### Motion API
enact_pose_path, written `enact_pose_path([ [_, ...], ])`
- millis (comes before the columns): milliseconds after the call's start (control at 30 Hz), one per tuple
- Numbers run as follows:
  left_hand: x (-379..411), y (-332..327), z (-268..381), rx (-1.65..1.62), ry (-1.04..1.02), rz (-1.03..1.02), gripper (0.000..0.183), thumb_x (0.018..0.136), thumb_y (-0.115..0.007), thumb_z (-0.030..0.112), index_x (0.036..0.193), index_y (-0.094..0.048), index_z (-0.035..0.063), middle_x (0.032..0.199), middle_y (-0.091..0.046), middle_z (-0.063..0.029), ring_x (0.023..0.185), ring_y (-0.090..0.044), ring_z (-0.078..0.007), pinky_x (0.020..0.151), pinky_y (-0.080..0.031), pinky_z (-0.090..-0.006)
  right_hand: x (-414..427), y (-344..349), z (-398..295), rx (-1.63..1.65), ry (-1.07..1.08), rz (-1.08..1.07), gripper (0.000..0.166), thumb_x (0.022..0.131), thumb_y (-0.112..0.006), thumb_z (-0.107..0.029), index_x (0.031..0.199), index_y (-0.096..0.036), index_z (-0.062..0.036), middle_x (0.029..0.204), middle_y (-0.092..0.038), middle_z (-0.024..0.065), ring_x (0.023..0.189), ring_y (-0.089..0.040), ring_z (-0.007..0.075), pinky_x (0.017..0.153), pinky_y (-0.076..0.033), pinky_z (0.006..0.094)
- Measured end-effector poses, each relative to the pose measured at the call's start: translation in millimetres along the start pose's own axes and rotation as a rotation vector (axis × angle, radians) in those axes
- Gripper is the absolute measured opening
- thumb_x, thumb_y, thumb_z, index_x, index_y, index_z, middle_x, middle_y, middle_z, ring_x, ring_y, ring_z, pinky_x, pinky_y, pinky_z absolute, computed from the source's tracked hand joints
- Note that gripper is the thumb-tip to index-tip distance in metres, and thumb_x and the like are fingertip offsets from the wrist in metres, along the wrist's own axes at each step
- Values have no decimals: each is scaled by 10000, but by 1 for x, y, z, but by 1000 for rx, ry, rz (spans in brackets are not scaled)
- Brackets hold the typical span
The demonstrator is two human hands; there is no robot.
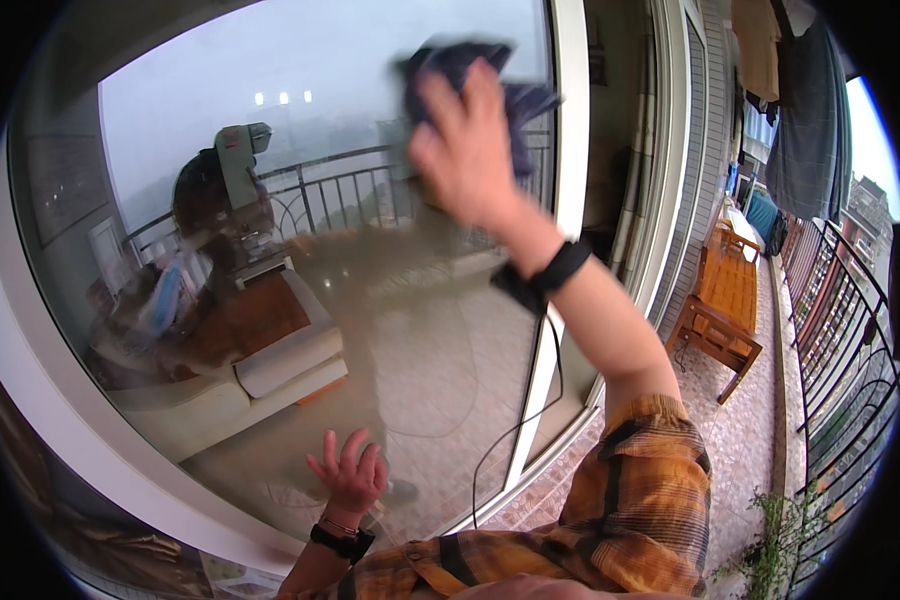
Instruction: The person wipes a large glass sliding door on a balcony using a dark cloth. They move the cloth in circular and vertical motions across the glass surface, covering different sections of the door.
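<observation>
My right hand (469, 150) is raised and presses a dark, bunched cloth (521, 112) against the upper right part of a large glass sliding door pane (450, 360). Both the hand and the cloth are blurred. A black band with a dark device and a cable is around my right wrist. Low in the view, my left hand (351, 472) has its fingers apart and holds nothing; whether it touches the glass I cannot tell. A black band and a thin bracelet are on that wrist.
The white door frame (570, 112) runs beside the pane, with a curtain (634, 202) behind. On the right are a wooden bench (724, 292), hanging clothes (810, 120), a metal balcony railing (832, 315) and a green plant (776, 536). A sofa (292, 360) shows through the glass, mixed with reflections.
</observation>
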State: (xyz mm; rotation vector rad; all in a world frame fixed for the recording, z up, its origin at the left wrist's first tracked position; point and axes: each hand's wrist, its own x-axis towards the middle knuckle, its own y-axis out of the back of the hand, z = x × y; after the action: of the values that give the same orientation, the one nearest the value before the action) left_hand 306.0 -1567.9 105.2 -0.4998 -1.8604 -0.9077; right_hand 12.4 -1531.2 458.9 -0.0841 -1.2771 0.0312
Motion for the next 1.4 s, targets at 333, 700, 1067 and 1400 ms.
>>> enact_pose_path([
  [333,7,-1,11,-11,-9,0,105,841,-582,173,883,-676,193,1255,-603,-10,1361,-368,-405,1168,9,-596,-60,44,53,25,-229,-96,406,944,-497,-266,1284,-538,-49,1269,-459,264,1153,-401,474,1024,-306,589],
  [700,1,0,9,9,25,-6,98,841,-590,180,865,-682,202,1242,-618,14,1350,-389,-388,1170,15,-593,-152,51,-87,382,346,-569,362,782,-684,-403,1089,-620,-223,1344,-485,140,1288,-407,411,1059,-342,586],
  [1067,0,-2,9,30,23,-1,99,838,-591,181,853,-685,210,1240,-623,28,1368,-369,-383,1176,33,-584,-142,30,-63,124,-182,-78,403,838,-648,-227,1209,-594,-79,1293,-478,219,1225,-439,458,1002,-398,493],
  [1400,0,-3,6,32,26,16,93,834,-606,178,864,-683,219,1234,-635,30,1373,-363,-381,1179,26,-574,-227,47,-35,100,-498,-95,409,880,-570,-191,1263,-541,-51,1311,-435,281,1219,-410,470,1041,-321,534],
])
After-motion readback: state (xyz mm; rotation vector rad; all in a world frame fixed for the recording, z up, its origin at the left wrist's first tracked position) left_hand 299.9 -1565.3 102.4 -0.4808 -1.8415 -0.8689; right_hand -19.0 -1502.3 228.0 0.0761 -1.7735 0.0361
